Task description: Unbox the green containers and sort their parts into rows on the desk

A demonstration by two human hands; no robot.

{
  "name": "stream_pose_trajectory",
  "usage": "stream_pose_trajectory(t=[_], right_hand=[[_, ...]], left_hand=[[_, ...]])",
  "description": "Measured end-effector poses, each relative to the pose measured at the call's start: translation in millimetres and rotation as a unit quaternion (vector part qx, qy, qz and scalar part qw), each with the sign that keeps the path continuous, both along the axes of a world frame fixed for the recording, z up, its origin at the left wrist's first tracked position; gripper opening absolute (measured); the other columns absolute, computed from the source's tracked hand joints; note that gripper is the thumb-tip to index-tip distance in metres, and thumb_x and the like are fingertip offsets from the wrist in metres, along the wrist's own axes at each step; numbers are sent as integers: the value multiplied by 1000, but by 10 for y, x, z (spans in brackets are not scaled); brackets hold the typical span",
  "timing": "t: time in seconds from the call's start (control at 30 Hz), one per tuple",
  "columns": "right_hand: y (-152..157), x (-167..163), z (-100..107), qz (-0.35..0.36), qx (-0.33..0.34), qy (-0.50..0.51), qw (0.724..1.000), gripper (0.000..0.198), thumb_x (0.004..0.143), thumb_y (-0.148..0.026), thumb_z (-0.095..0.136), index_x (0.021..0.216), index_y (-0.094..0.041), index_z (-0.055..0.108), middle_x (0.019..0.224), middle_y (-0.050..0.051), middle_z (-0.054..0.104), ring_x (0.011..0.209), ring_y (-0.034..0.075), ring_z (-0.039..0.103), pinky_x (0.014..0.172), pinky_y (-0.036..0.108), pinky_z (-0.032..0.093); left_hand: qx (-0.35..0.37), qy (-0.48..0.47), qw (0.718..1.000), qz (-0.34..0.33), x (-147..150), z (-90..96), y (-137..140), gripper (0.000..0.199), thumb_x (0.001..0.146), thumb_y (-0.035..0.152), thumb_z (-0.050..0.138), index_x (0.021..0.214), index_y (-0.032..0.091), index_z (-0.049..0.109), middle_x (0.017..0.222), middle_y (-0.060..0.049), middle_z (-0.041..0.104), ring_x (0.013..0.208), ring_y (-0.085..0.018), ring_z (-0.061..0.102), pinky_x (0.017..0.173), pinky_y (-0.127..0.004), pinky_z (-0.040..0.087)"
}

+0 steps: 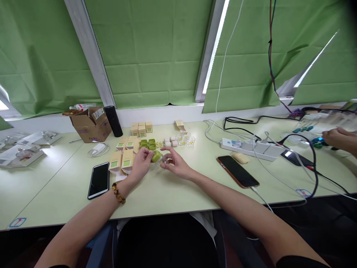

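Note:
Over the table's middle, my left hand [142, 160] pinches a small green container [156, 156]. My right hand [177, 165] has its fingers curled round a small clear piece [163, 162] that meets the green container; whether the two are joined I cannot tell. Just beyond my hands stand several green square cups [151, 142], tiny yellowish pieces [158, 144], pinkish-white rounded pieces [171, 142] and clear cups with yellow inside [183, 141]. Kraft-coloured small boxes [127, 160] with green labels are beside my left hand.
At left are a phone [99, 180], a white charger [98, 149], a cardboard box [90, 124] and a black cylinder [113, 121]. To the right lie another phone [237, 171], a power strip [252, 148] and tangled cables. Another person's hand [340, 139] works at far right.

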State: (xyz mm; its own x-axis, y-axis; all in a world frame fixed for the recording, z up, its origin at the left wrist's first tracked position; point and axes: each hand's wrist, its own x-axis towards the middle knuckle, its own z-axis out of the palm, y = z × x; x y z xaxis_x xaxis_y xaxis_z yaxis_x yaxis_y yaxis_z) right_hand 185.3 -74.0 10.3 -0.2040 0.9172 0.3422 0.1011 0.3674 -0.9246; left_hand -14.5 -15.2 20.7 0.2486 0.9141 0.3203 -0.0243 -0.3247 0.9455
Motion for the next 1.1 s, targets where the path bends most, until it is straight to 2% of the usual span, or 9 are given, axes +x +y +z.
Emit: stream_pose_trajectory(t=[0.1, 0.2, 0.37, 0.5, 0.7, 0.83, 0.9, 0.97, 1.1], right_hand=[[31, 17, 0, 9, -13, 35, 999, 60, 86, -46, 83, 134, -28, 51, 101, 4, 75, 92, 20, 70, 87, 41, 58], [83, 28, 15, 7, -15, 99, 995, 54, 86, -56, 81, 125, -27, 57, 95, 3, 75, 80, 18, 69, 80, 40, 60], [143, 62, 66, -7, -5, 178, 984, 50, 77, -56, 90, 102, -26, 59, 85, -2, 70, 69, 16, 69, 72, 38, 62], [131, 90, 92, -11, -15, 168, 986, 52, 71, -50, 96, 96, -24, 59, 100, 1, 70, 72, 17, 73, 74, 39, 64], [91, 111, 125, -2, -10, 165, 986, 46, 76, -56, 90, 98, -25, 64, 126, 6, 67, 99, 23, 76, 102, 49, 58], [108, 156, 152, -43, 16, 133, 990, 40, 80, -60, 85, 89, -24, 68, 130, 7, 67, 129, 27, 60, 108, 43, 50], [122, 193, 173, -57, 26, 148, 987, 35, 82, -56, 83, 85, -24, 68, 121, 7, 67, 123, 26, 58, 100, 38, 51], [131, 234, 206, -33, -3, 213, 976, 29, 84, -50, 80, 83, -24, 66, 108, 6, 66, 101, 22, 60, 86, 35, 51], [118, 305, 305, 40, -91, 369, 924, 21, 86, -38, 70, 82, -25, 54, 91, 5, 64, 76, 21, 54, 68, 35, 45]], left_hand=[[-52, -77, 996, 5, -41, 69, 54, 48, 84, 61, 78, 89, 21, 52, 85, -2, 68, 80, -19, 71, 77, -42, 65], [-101, -127, 987, 5, -63, 91, 76, 45, 88, 56, 77, 91, 20, 51, 90, -2, 67, 85, -19, 72, 78, -44, 68], [-160, -135, 978, -7, -17, 17, 28, 36, 94, 46, 75, 93, 18, 53, 92, -5, 69, 84, -17, 72, 78, -43, 70], [-163, -118, 979, -20, 21, -25, -2, 36, 93, 46, 76, 92, 17, 56, 90, -6, 72, 82, -17, 73, 74, -41, 70], [-183, -105, 978, -12, 36, -43, 1, 31, 94, 39, 76, 91, 16, 57, 90, -6, 72, 81, -16, 73, 71, -37, 70], [-189, -99, 977, -8, 40, -31, -5, 29, 95, 37, 76, 90, 16, 56, 89, -5, 70, 82, -16, 72, 74, -37, 71], [-190, -96, 977, -9, 45, -16, -16, 28, 95, 36, 75, 90, 16, 56, 90, -6, 71, 83, -16, 73, 74, -38, 71], [-193, -95, 977, -10, 51, -1, -30, 26, 97, 33, 73, 90, 16, 56, 92, -7, 72, 84, -17, 73, 74, -36, 71], [-199, -93, 976, 4, 60, 8, -42, 20, 100, 27, 68, 89, 16, 56, 91, -6, 71, 82, -16, 73, 70, -32, 70]])
